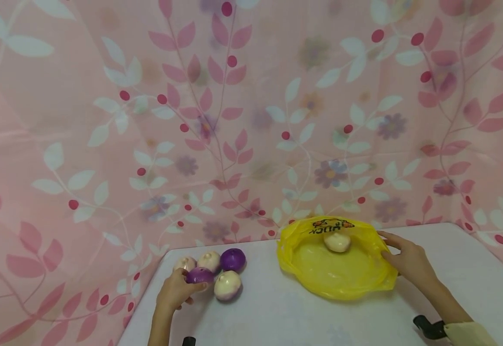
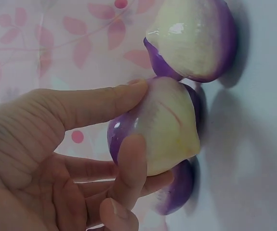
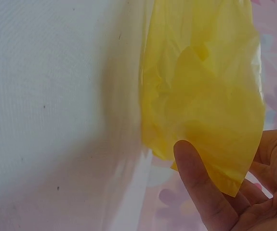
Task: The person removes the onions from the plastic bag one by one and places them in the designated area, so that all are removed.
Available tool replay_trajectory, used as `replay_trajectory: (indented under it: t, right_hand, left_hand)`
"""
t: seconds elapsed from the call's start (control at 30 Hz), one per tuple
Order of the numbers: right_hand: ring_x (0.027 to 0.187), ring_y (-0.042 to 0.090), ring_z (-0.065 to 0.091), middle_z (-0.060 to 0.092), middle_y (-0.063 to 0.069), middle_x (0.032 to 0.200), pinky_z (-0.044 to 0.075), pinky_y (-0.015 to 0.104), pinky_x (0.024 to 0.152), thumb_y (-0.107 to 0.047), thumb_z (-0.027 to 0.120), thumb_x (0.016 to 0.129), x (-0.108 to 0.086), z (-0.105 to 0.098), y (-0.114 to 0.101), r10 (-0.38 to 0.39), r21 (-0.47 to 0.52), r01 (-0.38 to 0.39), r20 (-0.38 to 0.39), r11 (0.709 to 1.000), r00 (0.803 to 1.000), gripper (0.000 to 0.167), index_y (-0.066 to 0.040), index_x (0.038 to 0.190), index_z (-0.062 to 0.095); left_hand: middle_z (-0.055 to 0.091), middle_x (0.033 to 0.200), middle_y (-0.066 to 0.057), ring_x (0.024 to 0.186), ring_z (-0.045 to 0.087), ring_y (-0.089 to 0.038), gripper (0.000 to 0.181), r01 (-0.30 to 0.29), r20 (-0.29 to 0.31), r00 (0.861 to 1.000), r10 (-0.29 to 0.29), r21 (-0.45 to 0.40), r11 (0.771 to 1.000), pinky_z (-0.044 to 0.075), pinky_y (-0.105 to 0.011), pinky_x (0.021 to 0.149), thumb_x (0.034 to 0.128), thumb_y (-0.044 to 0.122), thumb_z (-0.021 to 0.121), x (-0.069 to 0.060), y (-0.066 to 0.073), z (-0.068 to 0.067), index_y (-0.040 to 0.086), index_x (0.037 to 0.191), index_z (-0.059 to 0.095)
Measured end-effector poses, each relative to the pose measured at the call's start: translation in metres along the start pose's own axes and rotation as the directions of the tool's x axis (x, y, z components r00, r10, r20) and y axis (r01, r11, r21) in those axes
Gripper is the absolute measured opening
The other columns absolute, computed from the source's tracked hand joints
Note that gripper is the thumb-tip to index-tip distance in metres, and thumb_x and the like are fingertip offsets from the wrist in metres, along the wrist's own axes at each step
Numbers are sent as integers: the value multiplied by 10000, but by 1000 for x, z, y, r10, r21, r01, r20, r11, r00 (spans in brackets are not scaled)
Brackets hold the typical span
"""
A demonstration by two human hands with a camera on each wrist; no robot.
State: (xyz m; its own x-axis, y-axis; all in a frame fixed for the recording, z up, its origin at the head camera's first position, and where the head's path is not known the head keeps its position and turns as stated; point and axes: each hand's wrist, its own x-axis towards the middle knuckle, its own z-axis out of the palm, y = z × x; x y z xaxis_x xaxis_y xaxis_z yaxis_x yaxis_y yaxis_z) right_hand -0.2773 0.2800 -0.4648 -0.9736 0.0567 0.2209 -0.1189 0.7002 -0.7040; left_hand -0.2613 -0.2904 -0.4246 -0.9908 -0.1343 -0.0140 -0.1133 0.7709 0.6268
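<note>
My left hand (image 1: 177, 291) pinches a purple-and-white onion (image 1: 200, 275) between thumb and fingers. In the left wrist view that onion (image 2: 164, 127) shows its pale side, with other onions close behind it. My right hand (image 1: 410, 257) grips the right side of a yellow plastic bag (image 1: 338, 290), thumb on one face and fingers on the other. The bag's mouth is spread toward me, and one whitish onion (image 1: 337, 241) lies inside. The right wrist view shows the bag's crumpled edge (image 3: 210, 120) in the fingers.
Beside the left hand sit a purple onion (image 1: 232, 260) and whitish onions, one in front (image 1: 227, 286) and two behind (image 1: 209, 262). All are on a white-covered table (image 1: 269, 312). A pink floral cloth (image 1: 251, 120) hangs along the table's back.
</note>
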Motion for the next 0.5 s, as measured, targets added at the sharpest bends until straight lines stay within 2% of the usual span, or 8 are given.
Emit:
replay_trajectory:
  t: [0.2, 0.5]
  right_hand:
    - [602, 167, 597, 523, 378, 1274, 536, 295, 508, -131, 646, 932, -1, 0, 0, 1, -1, -1, 7, 1000, 1000, 579, -9, 1455, 429]
    - [635, 179, 624, 525, 379, 1268, 542, 303, 512, -125, 648, 930, -1, 0, -1, -2, 5, 1, 20, 1000, 1000, 579, -8, 1454, 430]
  left_hand:
    - [658, 963, -279, 539, 641, -205, 811, 0, 30, 1000, 1, -26, 1000, 497, -357, 442, 779, 342, 828, 2, -7, 7, -157, 1274, 424]
    - [609, 1054, -359, 531, 636, -222, 892, 10, 55, 998, -7, -52, 999, 474, -353, 420, 784, 336, 826, 0, -14, 14, -161, 1351, 350]
